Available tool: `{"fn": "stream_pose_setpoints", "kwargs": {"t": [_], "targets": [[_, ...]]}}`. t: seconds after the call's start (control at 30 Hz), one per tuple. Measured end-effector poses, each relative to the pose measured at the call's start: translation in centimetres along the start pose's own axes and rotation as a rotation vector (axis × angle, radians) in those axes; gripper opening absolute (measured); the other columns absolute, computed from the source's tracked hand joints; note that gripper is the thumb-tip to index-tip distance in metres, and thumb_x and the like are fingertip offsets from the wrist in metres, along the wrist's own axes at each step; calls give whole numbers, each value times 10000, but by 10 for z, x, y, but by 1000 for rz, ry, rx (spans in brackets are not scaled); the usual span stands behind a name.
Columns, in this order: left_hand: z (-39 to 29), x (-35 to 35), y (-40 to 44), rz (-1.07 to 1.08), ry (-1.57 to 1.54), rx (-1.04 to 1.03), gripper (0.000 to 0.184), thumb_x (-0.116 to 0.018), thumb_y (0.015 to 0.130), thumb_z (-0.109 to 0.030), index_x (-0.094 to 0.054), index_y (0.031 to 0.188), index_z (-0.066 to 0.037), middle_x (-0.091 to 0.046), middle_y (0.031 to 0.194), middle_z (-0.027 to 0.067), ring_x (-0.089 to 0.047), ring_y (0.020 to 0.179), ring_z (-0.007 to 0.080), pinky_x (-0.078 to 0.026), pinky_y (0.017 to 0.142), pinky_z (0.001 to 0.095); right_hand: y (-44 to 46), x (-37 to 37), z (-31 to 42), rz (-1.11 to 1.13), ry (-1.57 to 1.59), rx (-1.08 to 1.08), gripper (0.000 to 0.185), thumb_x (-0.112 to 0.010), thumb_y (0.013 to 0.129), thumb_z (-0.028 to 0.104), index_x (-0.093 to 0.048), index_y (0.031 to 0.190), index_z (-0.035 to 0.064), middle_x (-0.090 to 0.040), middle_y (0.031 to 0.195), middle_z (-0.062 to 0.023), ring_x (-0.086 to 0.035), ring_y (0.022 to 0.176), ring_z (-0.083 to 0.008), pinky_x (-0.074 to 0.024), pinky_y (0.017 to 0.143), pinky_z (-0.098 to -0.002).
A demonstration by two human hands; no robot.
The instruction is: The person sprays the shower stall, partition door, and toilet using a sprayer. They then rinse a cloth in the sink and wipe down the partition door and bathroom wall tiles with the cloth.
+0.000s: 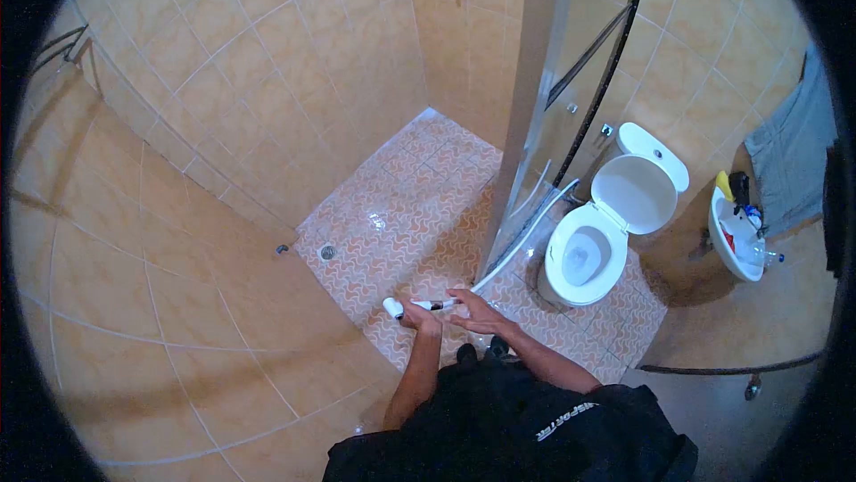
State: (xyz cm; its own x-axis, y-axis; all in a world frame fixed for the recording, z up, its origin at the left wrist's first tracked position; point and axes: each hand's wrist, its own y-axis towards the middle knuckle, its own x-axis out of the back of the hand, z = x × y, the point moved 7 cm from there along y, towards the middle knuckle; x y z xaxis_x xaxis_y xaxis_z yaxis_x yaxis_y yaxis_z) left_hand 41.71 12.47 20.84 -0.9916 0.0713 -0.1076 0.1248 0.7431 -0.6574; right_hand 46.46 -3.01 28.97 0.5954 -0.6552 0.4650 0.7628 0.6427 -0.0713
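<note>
A white hand sprayer with a round head [392,307] and a dark band on its handle is in my left hand [423,316], whose fingers are wrapped round it. From its handle end a white hose [526,241] runs up to the right, towards the wall by the toilet. My right hand [481,313] is just right of the sprayer, at the hose end. Its fingers are stretched out and spread, one above and others below the hose. Whether they touch the hose is hard to make out.
A toilet [584,255] with its lid raised stands at right. Beyond it, a sink [733,241] holds bottles and other items. A partition [532,107] rises between toilet and shower area. A drain [327,252] sits in the patterned tile floor [401,188]. A grey cloth [789,152] hangs at far right.
</note>
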Motion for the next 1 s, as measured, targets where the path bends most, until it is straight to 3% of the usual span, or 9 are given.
{"fn": "stream_pose_setpoints", "kwargs": {"t": [0.17, 0.2, 0.27, 0.43, 0.5, 0.6, 0.67, 0.93, 1.0], "targets": [[37, 8, 69, -53, 22, -25, 388, -660, 735, -276, -519, 961, 6, -539, 877, 84, -521, 765, 225, -442, 668, 411, -46, 15, -66, -25, 79, -185, 581, -662, 799, 212, -416, 1284, 10, -522, 1211, -150, -577, 1011, -251, -466, 877, -359], [27, 5, 52, -55, 30, -21, 388, -660, 735, -276, -519, 961, 6, -539, 877, 84, -521, 765, 225, -442, 668, 411, -59, 19, -85, -61, 70, -222, 554, -663, 794, 186, -434, 1267, 10, -545, 1183, -138, -591, 978, -241, -485, 843, -353], [-21, -22, -5, 141, 42, -308, 223, -631, 721, -200, -526, 787, -14, -551, 738, 77, -513, 649, 203, -438, 616, 375, -91, 30, -105, -131, 134, -340, 508, -655, 785, 129, -457, 1239, 17, -554, 1149, -136, -595, 951, -219, -501, 800, -342], [27, -28, -1, 239, 264, -243, 235, -629, 746, -181, -537, 861, 2, -556, 806, 67, -516, 701, 199, -438, 656, 369, -169, 50, -154, -366, 183, -554, 449, -642, 777, 74, -490, 1196, 21, -573, 1020, -128, -590, 849, -178, -507, 754, -311], [47, -28, 5, 257, 362, -226, 243, -628, 768, -164, -543, 917, 9, -558, 851, 62, -514, 717, 190, -440, 646, 357, -191, 58, -166, -413, 186, -570, 451, -643, 777, 96, -496, 1197, 23, -582, 1048, -147, -609, 862, -205, -513, 758, -322], [55, -10, 11, 62, 214, -153, 224, -634, 708, -187, -533, 796, -7, -553, 733, 74, -509, 636, 203, -435, 605, 378, -220, 61, -192, -515, 183, -561, 443, -641, 779, 117, -507, 1192, 29, -595, 1058, -160, -624, 878, -228, -517, 757, -331], [60, -8, 0, 100, 249, -156, 222, -632, 709, -187, -535, 796, -8, -553, 732, 74, -509, 634, 202, -433, 602, 376, -236, 69, -198, -570, 188, -575, 405, -633, 789, 93, -510, 1163, -3, -582, 979, -112, -583, 870, -178, -503, 747, -306], [68, 15, -85, 138, 238, -244, 207, -624, 718, -191, -552, 797, -13, -555, 723, 70, -506, 624, 192, -426, 582, 358, -282, 94, -223, -534, 293, -575, 410, -616, 785, 113, -514, 1168, 8, -605, 979, -104, -591, 860, -173, -498, 735, -299], [88, 17, -126, 244, 378, -265, 245, -617, 735, -195, -561, 864, 5, -569, 757, 79, -526, 657, 212, -440, 623, 351, -302, 103, -236, -519, 331, -560, 409, -615, 781, 112, -519, 1165, 11, -610, 984, -105, -596, 853, -177, -497, 732, -296]]}}
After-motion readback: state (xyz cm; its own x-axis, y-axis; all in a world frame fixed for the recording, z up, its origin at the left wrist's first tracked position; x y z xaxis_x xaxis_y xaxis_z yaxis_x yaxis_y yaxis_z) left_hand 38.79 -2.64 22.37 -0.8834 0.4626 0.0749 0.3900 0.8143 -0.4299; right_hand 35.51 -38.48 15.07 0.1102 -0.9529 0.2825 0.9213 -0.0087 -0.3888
